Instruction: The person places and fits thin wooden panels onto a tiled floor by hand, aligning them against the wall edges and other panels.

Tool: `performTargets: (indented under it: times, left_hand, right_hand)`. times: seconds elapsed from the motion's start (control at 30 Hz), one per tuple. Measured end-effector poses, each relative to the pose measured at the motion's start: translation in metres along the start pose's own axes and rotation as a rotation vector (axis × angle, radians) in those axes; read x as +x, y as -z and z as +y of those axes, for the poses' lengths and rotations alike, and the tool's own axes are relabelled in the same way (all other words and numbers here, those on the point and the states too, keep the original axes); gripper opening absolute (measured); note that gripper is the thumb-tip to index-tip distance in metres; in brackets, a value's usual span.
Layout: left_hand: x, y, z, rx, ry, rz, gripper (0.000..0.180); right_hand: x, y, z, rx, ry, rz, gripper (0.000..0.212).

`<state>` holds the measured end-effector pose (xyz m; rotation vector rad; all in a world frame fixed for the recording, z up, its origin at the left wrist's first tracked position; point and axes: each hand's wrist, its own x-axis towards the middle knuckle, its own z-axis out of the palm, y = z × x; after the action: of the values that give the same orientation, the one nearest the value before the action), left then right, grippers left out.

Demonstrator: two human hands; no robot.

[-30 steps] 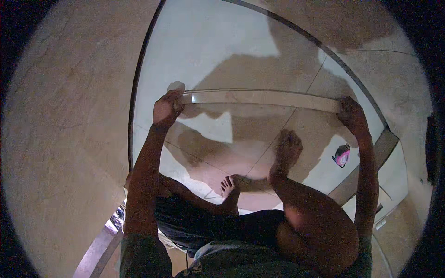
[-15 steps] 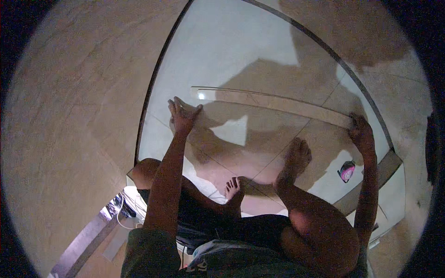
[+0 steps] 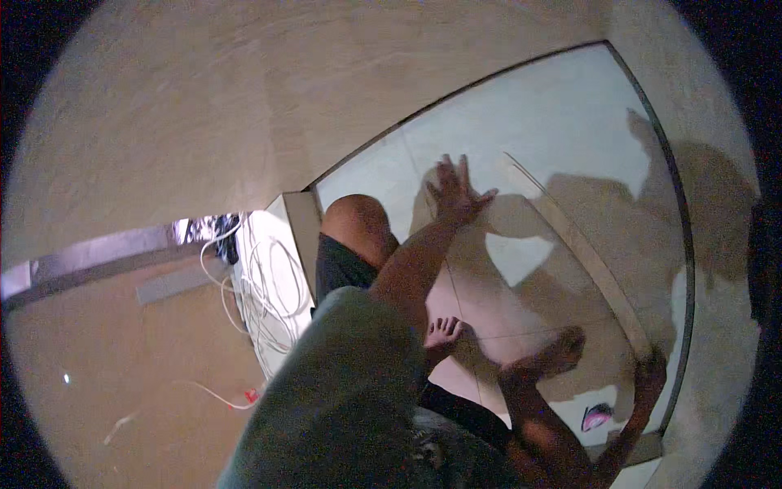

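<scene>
A long clear strip (image 3: pixel 570 244) lies on the pale floor tile (image 3: pixel 554 114), running from the far middle toward the lower right. My left hand (image 3: pixel 456 191) is pressed flat on the tile with fingers spread, just left of the strip's far end and apart from it. My right hand (image 3: pixel 652 376) grips the strip's near end, in dim light. I sit on the floor with my left knee (image 3: pixel 358 224) raised and my bare feet (image 3: pixel 444 332) (image 3: pixel 554 354) between my arms.
A tangle of white cables (image 3: pixel 261 285) lies on a white ledge at the left. On the brown floor are a grey bar (image 3: pixel 175 281) and a small red piece (image 3: pixel 251 397). A small pink object (image 3: pixel 597 417) sits near my right hand. A dark border (image 3: pixel 688 244) edges the tile.
The view has swung left. My left hand has let go of the strip's end and now lies flat on the tile. The right hand stays at its end.
</scene>
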<state>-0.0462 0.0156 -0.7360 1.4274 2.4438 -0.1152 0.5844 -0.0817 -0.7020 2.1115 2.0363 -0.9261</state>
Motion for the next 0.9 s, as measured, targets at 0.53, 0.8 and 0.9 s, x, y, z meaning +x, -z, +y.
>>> performTargets:
  times: [0.53, 0.8, 0.9]
  left_hand:
    - [0.014, -0.018, -0.016, 0.035, 0.019, -0.086, 0.124]
    - [0.026, -0.036, -0.051, 0.146, 0.024, -0.138, 0.128]
    - [0.034, -0.037, -0.068, 0.170, -0.044, -0.073, 0.125]
  right_hand:
    - [0.004, 0.033, -0.043, -0.122, 0.142, 0.192, 0.051]
    - [0.012, 0.030, -0.046, -0.125, 0.184, 0.171, 0.056]
    - [0.012, 0.025, -0.044, -0.106, 0.097, 0.200, 0.058]
